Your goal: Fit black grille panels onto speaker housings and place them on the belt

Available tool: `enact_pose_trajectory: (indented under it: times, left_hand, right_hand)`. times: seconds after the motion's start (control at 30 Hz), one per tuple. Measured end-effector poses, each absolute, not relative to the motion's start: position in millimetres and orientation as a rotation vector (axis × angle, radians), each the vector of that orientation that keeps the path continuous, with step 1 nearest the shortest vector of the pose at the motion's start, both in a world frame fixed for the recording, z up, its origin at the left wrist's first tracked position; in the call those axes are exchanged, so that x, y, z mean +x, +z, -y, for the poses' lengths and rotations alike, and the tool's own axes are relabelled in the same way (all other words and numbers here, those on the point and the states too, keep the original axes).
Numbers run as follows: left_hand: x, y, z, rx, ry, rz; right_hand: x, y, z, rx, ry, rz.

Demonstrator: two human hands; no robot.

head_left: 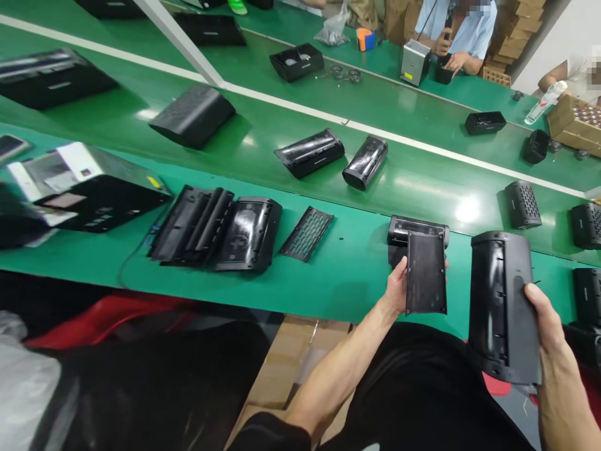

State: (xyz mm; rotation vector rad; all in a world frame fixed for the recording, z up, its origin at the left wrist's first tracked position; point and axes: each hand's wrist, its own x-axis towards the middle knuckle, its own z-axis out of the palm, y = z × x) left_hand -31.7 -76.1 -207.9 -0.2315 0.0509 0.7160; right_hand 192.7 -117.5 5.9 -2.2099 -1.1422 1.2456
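My left hand (398, 287) grips a flat black rectangular panel (426, 275) by its left edge, with fingertips showing at the far side. In my right hand (547, 313) is a black speaker housing (501, 307), held upright by its right side, its glossy face turned leftward. The two parts are apart. Behind the panel another black speaker housing (419, 227) rests on the green bench, partly hidden. Left along the bench lie a perforated grille panel (307, 233), a glossy-faced housing (248, 235) and several stacked dark covers (190, 224).
Several black housings (310, 152) stand on the green conveyor (422, 169) beyond the bench. A silver-and-black box (89, 188) with a cable sits at left. More housings (589, 297) line the right edge. Across the line, a person in light blue (455, 31) handles a black part.
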Motion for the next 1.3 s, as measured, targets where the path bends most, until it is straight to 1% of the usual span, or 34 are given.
enact_pose_trajectory:
  times: [0.07,0.17,0.3,0.4,0.53,0.67,0.83,0.93,1.0,1.1,1.23,1.3]
  left_hand:
    - [-24.2,-215.2,80.3,-0.225,0.724,-0.050]
    - [-11.9,-221.4,84.3,-0.229,0.733,-0.058]
    - [-1.1,-214.1,80.9,-0.189,0.796,-0.062]
    - [2.3,-205.0,74.4,-0.125,0.862,-0.063]
    - [4.6,-200.2,66.7,-0.067,0.903,-0.055]
    - [7.6,-198.9,61.6,0.015,0.908,-0.036]
    - [15.4,-193.8,57.6,0.030,0.837,-0.046]
    - [16.3,-188.8,55.1,-0.021,0.864,-0.113]
    - [13.0,-186.1,52.3,-0.046,0.902,-0.171]
    - [7.2,-183.8,46.4,-0.086,0.958,-0.271]
    - [8.8,-183.5,38.0,-0.133,1.031,-0.391]
    - [7.3,-185.2,31.5,-0.080,1.013,-0.431]
  right_hand:
    - [171.8,10.1,91.0,-2.236,1.198,1.192]
    - [140.0,12.4,56.0,-2.289,1.096,1.454]
    - [117.4,12.9,33.7,-2.284,0.993,1.815]
    - [112.4,12.2,27.2,-2.289,0.943,1.948]
    - [112.3,9.4,21.0,-2.332,0.913,1.999]
    - [119.2,3.4,16.9,-2.284,0.909,2.063]
    - [132.9,-6.1,2.6,-2.296,1.026,2.016]
    - [145.3,-1.9,1.3,-2.220,1.108,2.001]
    - [153.2,3.9,15.8,-2.161,1.103,1.976]
    - [155.7,-0.2,57.9,-2.086,0.945,1.857]
    - [142.5,-40.0,98.4,-2.067,0.479,1.704]
    - [138.9,-56.2,99.1,-2.018,0.345,1.644]
